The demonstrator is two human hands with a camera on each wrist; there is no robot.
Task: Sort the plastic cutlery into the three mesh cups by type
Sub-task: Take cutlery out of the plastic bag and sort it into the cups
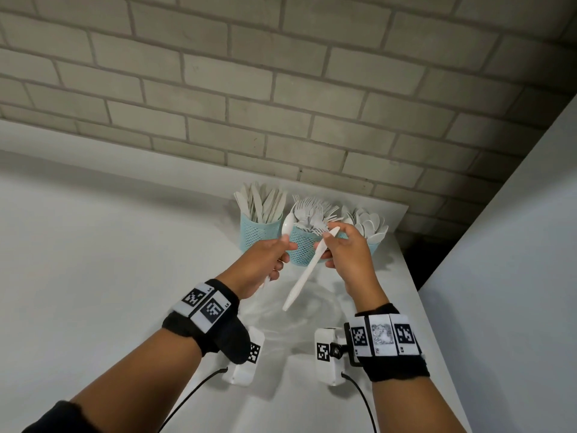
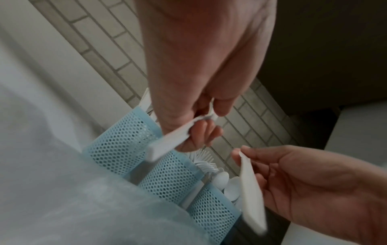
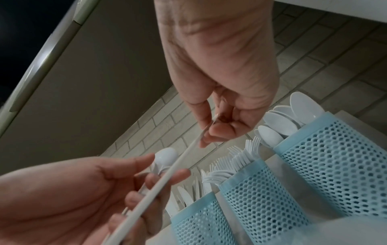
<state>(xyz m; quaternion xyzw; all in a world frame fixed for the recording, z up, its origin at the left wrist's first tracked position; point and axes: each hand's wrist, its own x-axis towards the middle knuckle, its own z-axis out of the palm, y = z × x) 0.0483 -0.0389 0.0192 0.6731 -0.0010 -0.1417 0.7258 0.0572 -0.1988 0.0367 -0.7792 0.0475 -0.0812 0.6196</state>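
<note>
Three blue mesh cups stand in a row at the back of the white counter: the knife cup (image 1: 259, 232) on the left, the fork cup (image 1: 304, 248) in the middle, the spoon cup (image 1: 374, 243) on the right. My left hand (image 1: 285, 248) grips a white plastic spoon (image 1: 288, 226) by its handle, bowl up, in front of the knife and fork cups. My right hand (image 1: 326, 242) pinches a white plastic knife (image 1: 304, 273) near its upper end, in front of the fork cup. The knife slants down towards me between both hands. In the right wrist view the knife (image 3: 167, 174) crosses the spoon's bowl (image 3: 166, 157).
A grey brick wall (image 1: 281, 104) rises right behind the cups. A white panel (image 1: 515, 245) closes off the right side, with a dark gap beside the counter's right edge. Bare white counter (image 1: 109, 260) stretches to the left and towards me.
</note>
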